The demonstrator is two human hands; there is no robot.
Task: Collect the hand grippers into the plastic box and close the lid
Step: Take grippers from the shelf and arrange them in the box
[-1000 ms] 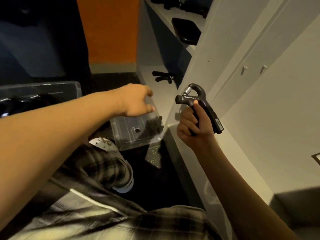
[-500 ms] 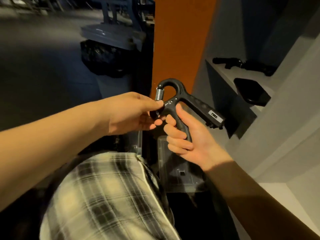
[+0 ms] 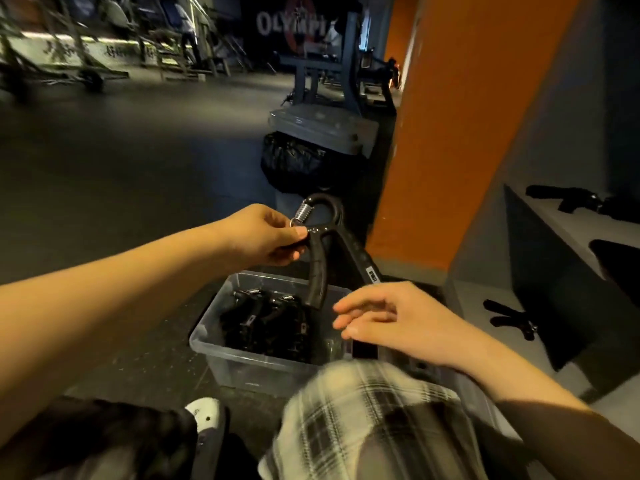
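My left hand (image 3: 266, 239) pinches a black hand gripper (image 3: 320, 258) by its knob near the steel spring, and the gripper hangs handles-down over the clear plastic box (image 3: 221, 355) on the floor. Several black hand grippers (image 3: 266, 323) lie inside the box. To the right of the hanging handles, my right hand (image 3: 398, 323) hovers above the box's right edge, fingers apart and holding nothing. More hand grippers rest on the grey shelves at the right: one on the lower shelf (image 3: 509, 318), others on the upper shelf (image 3: 568, 199). I cannot make out the box's lid.
An orange pillar (image 3: 450, 133) rises just behind the box. A black bin with a grey lid (image 3: 311, 157) stands further back. My checked trouser knees (image 3: 363, 420) and a white shoe (image 3: 204, 410) fill the foreground. Gym machines line the far dark floor.
The hand gripper has passed from my right hand to my left. My right hand has let go and dropped lower. The view has swung left, and the box with grippers now shows.
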